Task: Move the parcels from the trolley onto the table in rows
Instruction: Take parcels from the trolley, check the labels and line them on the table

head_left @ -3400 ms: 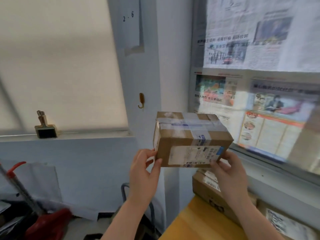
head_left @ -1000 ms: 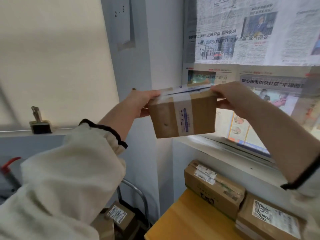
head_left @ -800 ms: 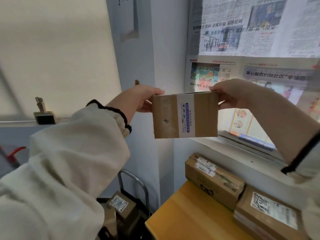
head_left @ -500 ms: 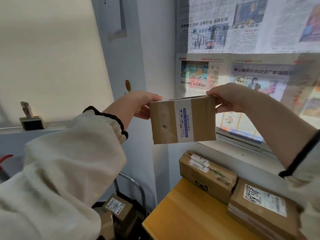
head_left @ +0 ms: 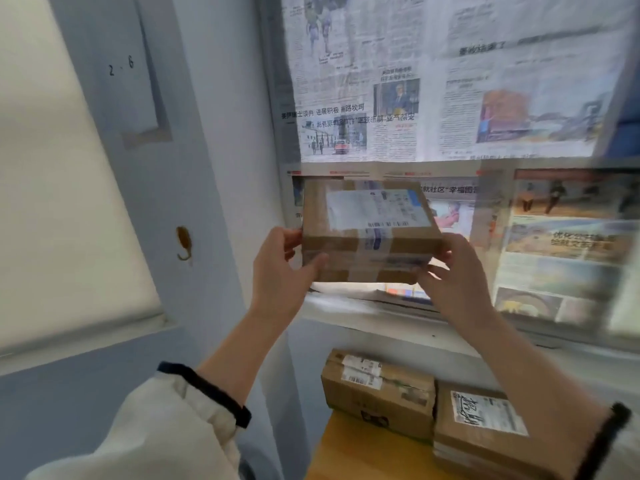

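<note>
I hold a brown cardboard parcel (head_left: 367,237) up at chest height in front of the window, its white shipping label facing me and tilted up. My left hand (head_left: 280,268) grips its left end and my right hand (head_left: 453,275) grips its right end from below. Far beneath it, two more taped parcels lie side by side on the yellow wooden table (head_left: 349,455): one (head_left: 377,393) against the wall corner, the other (head_left: 485,427) to its right. The trolley is out of sight.
Newspaper sheets (head_left: 450,81) cover the window behind the parcel, above a white sill (head_left: 381,317). A pale blue wall pillar (head_left: 207,202) with a small hook (head_left: 183,242) stands to the left. A blinded window (head_left: 52,202) fills the far left.
The parcel has been turned over in my hands, from its plain taped face to its labelled face. My hands shifted from gripping its top edge to holding its ends from below.
</note>
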Demonstrator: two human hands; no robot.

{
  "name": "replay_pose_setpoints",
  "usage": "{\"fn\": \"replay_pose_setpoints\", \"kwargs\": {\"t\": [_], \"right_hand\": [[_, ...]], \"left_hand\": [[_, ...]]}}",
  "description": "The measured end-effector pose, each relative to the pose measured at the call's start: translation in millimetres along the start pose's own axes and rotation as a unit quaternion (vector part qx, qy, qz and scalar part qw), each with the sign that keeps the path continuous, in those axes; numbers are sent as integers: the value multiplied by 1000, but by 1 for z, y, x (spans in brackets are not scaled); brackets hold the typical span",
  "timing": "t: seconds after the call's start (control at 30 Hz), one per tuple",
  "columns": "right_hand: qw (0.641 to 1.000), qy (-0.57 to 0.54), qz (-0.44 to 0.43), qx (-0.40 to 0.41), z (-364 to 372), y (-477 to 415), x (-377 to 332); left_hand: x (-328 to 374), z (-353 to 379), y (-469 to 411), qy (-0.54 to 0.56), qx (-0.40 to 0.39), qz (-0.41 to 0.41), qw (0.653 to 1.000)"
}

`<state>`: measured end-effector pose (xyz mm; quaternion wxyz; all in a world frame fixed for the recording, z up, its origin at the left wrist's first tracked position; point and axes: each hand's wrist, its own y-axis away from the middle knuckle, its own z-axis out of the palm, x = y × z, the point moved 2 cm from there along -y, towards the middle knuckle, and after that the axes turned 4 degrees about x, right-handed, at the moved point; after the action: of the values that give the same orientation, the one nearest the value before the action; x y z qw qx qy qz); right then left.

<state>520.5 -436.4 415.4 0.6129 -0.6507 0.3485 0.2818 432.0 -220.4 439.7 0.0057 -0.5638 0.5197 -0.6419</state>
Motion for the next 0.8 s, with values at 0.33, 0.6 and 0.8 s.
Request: {"fn": "replay_pose_setpoints", "kwargs": {"t": [0.33,0.6,0.8], "right_hand": [[989,126,20,70,-82,44,38],[956,249,88,130,-211,84,81],[908,369,164,116,-345,128,129]], "left_hand": [[-15,87,43,101,-124,-38,986],[9,191,119,118,-234,-85,961],[32,311,220,143,-356,-205,901]]}}
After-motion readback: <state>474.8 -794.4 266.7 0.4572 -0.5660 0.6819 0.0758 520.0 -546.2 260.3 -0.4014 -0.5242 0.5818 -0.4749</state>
